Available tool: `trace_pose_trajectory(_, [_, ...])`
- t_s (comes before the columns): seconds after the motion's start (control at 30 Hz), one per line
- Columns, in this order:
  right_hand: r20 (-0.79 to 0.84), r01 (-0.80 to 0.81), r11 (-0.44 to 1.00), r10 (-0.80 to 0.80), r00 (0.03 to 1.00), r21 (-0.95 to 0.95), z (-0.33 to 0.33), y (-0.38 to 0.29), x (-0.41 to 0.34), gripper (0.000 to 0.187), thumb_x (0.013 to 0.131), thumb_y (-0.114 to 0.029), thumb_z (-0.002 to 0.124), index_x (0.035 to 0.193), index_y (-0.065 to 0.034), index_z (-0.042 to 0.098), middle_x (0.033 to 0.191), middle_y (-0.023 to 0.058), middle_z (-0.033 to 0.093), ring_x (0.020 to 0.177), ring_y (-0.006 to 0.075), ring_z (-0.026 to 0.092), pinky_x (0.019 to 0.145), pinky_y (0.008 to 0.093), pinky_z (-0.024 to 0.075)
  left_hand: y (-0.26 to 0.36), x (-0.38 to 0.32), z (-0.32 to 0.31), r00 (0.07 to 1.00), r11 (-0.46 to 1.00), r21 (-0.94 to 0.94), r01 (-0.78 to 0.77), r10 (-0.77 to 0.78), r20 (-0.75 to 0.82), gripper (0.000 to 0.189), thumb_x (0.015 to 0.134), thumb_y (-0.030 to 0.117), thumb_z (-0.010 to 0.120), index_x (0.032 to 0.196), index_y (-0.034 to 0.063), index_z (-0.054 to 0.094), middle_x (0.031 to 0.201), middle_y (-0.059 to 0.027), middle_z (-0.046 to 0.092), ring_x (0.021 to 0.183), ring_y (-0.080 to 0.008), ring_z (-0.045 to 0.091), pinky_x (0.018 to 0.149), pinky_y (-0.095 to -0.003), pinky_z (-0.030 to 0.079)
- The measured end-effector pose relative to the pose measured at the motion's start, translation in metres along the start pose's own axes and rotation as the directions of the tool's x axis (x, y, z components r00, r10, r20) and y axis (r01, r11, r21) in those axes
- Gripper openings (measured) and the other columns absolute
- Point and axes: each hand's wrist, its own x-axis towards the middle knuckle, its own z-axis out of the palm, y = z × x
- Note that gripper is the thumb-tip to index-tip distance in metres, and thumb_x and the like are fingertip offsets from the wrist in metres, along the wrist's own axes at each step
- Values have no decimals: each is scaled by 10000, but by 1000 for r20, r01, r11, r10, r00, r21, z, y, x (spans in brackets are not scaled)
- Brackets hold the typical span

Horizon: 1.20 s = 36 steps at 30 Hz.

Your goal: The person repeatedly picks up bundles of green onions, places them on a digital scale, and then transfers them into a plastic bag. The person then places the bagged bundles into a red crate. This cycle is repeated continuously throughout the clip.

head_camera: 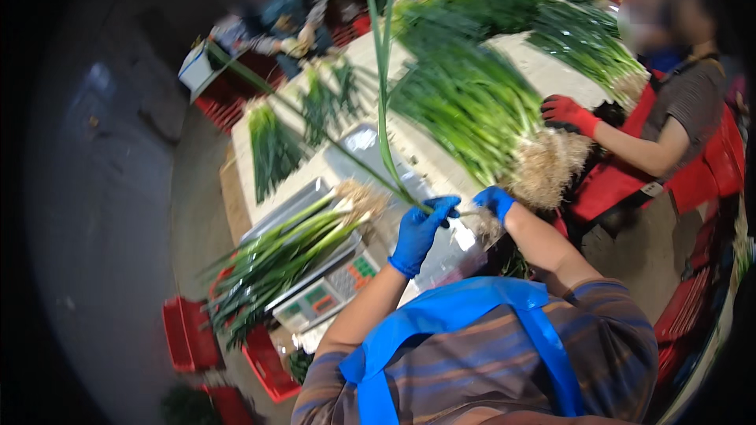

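My left hand [420,236], in a blue glove, grips a green onion stalk [385,112] near its lower end. Its long leaves fan out, some straight up and another towards the upper left. My right hand [496,203], gloved in blue too, is at the stalk's root end; blur hides whether its fingers pinch anything. Left of my hands, a bunch of green onions [307,236] lies on the metal pan of a digital scale [328,292], roots towards me. Beyond my right hand a large pile of green onions [472,106] covers the table, its pale roots [546,165] facing right.
A co-worker's red-gloved hand [570,115] touches the pile at the right. Another person's gloved hands [295,46] work at the far left. Small bunches [271,147] lie along the table's [369,53] left side. Red crates [189,333] stand on the floor; a shiny metal tray [360,150] lies ahead.
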Motion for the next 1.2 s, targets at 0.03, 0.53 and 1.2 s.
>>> trace_pose_trajectory(0.03, [-96,-143,987,149,984,67,19,-11,-28,179,729,-163,729,755,-12,636,668,106,585,562,185,532,521,339,422,7,-9,-13,998,1000,-2,-28,27,-60,257,922,155,554,1105,-5,637,881,-92,663,730,-133,573,682,-252,465])
trace_pose_trajectory(0.53, [-9,256,814,-306,952,-521,-32,19,-13,267,930,-222,502,1164,-111,565,707,95,592,527,175,552,457,287,429,130,-97,-194,598,781,-138,-609,338,-727,300,944,234,539,1159,31,595,835,-27,630,691,-68,552,572,-174,438])
trace_pose_trajectory(1.2, [-8,274,825,-320,947,-494,-46,18,-3,347,863,-44,517,1210,-59,512,744,22,517,558,123,473,468,261,393,8,-99,-173,814,905,-53,423,-405,-416,478,963,425,387,979,44,675,730,-111,678,484,-160,578,443,-257,420])
